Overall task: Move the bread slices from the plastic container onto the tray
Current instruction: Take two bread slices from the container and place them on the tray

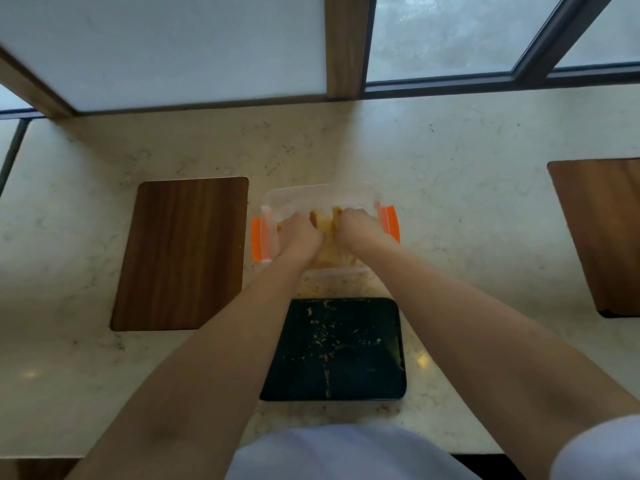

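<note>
Both hands, left hand (300, 233) and right hand (356, 227), reach into the clear plastic container (322, 194) among bread slices (325, 220); each grip unclear. Black tray (374, 341) holds crumbs on pale marble surface (450, 202)

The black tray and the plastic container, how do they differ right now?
The black tray is opaque, flat and holds only crumbs; the plastic container is clear with orange clips and holds the bread slices. The tray lies nearer the person, the container farther. Both rest on the counter.
</note>
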`<state>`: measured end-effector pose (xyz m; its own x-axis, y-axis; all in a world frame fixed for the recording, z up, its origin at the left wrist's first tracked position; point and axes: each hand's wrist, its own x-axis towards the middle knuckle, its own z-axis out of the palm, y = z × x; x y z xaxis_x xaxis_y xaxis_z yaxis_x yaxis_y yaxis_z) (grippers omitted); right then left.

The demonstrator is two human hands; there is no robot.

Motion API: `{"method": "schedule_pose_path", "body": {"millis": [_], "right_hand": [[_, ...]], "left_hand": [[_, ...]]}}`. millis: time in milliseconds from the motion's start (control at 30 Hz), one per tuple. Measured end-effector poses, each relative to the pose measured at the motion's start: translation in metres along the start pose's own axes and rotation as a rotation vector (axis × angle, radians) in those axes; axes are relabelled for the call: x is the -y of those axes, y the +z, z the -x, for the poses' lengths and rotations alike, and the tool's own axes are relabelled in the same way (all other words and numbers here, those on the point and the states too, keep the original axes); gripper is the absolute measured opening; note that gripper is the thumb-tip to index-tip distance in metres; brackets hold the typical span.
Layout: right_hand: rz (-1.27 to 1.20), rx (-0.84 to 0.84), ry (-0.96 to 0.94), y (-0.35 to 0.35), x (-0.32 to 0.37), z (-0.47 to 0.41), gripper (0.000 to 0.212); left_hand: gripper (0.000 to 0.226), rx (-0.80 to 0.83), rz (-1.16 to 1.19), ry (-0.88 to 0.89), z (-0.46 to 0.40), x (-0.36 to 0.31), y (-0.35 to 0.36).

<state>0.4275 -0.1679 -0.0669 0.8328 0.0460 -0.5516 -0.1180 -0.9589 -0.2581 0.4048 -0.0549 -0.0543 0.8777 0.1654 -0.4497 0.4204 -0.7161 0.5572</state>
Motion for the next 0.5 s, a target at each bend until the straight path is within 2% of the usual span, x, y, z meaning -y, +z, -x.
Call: {"method": "schedule_pose_path", "body": {"millis": [167, 267, 300, 367, 500], "right_hand": [[0.009, -0.164, -0.071, -0.039, 0.005, 0.039, 0.015], [-0.125, -0.213, -0.155, -0.064, 0.007, 0.078, 0.017], [-0.174, -0.227, -0.196, -0.070, 0.007, 0.092, 0.016], [-0.282, -0.262, -0.264, -0.076, 0.009, 0.124, 0.008], [-0.521, -0.257, -0.334, -0.049, 0.004, 0.175, 0.007]], "left_hand": [[0.005, -0.078, 0.122, 0.136, 0.021, 0.002, -0.032], [0.031, -0.078, 0.209, 0.178, 0.046, 0.010, -0.061], [0.033, -0.089, 0.230, 0.191, 0.057, 0.015, -0.071], [0.030, -0.108, 0.253, 0.218, 0.085, 0.028, -0.087], [0.025, -0.088, 0.358, 0.202, 0.140, 0.070, -0.098]]}}
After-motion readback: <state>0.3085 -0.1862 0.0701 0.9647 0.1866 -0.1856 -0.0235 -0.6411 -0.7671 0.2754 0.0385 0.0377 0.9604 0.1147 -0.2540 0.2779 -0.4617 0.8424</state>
